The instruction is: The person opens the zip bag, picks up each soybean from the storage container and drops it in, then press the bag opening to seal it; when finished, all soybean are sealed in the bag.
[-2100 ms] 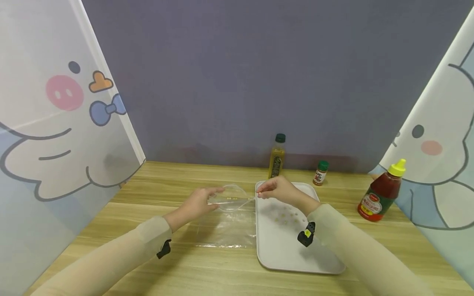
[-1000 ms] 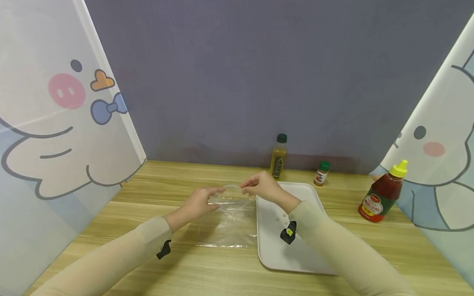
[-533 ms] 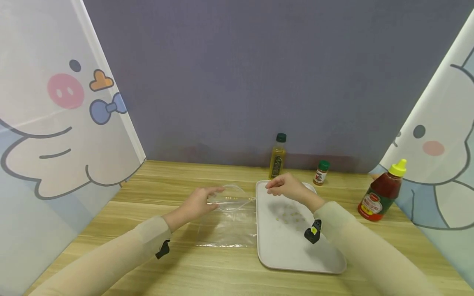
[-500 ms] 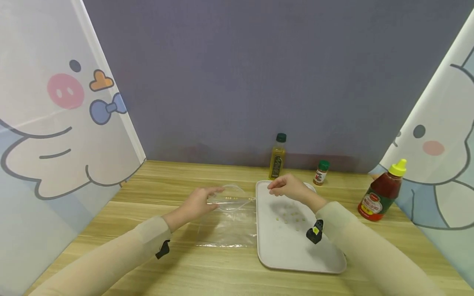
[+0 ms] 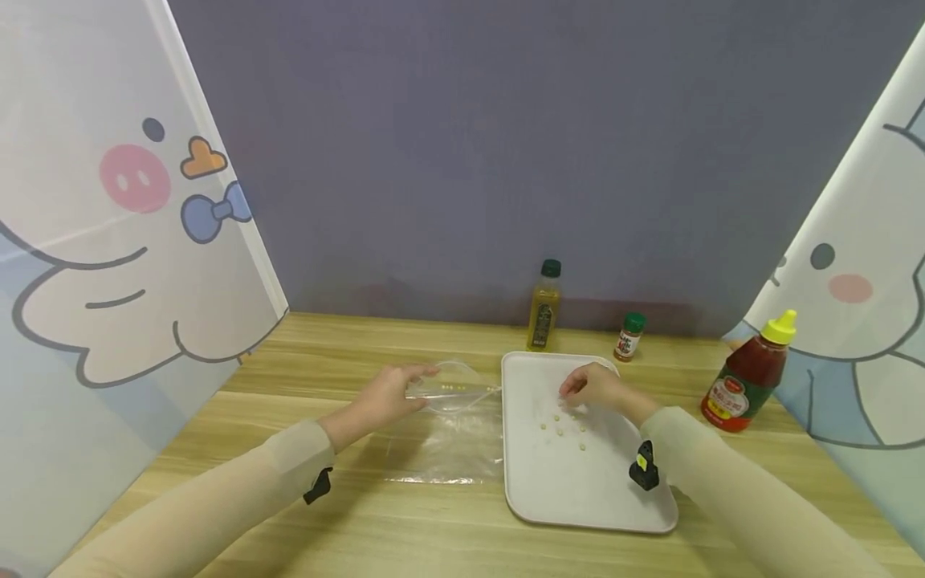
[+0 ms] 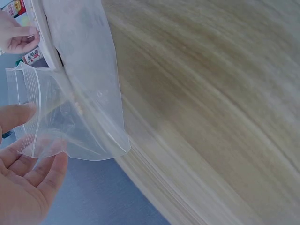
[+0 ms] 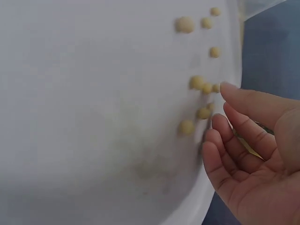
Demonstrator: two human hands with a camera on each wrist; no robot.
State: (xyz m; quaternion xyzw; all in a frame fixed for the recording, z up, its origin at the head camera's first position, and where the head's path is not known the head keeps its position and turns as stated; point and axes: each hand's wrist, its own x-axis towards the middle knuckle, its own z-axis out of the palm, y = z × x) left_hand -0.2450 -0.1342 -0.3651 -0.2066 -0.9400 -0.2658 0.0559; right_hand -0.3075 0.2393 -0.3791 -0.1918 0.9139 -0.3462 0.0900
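A clear zip-lock bag [image 5: 448, 449] lies on the table with its mouth raised and spread; several soybeans show inside through the plastic. My left hand [image 5: 386, 397] holds the bag by its mouth, thumb on one side and fingers on the other, as the left wrist view shows near the zip strip [image 6: 33, 112]. Over the white tray [image 5: 556, 498] is my right hand [image 5: 598, 385], its fingers bent and the thumb apart from them. Several pale yellow soybeans [image 7: 197, 82] lie scattered on the tray, close by its fingertips. No bean is visible between those fingers.
Behind the tray stand an oil bottle [image 5: 543, 309] and a small spice jar [image 5: 628, 337] with a green cap. To the right is a red sauce bottle [image 5: 747, 381] with a yellow nozzle. The tray's left rim touches or adjoins the bag.
My right hand moved from the tray's left edge to the bag's mouth, then back right and down over the beans on the tray. The left hand has stayed on the bag.
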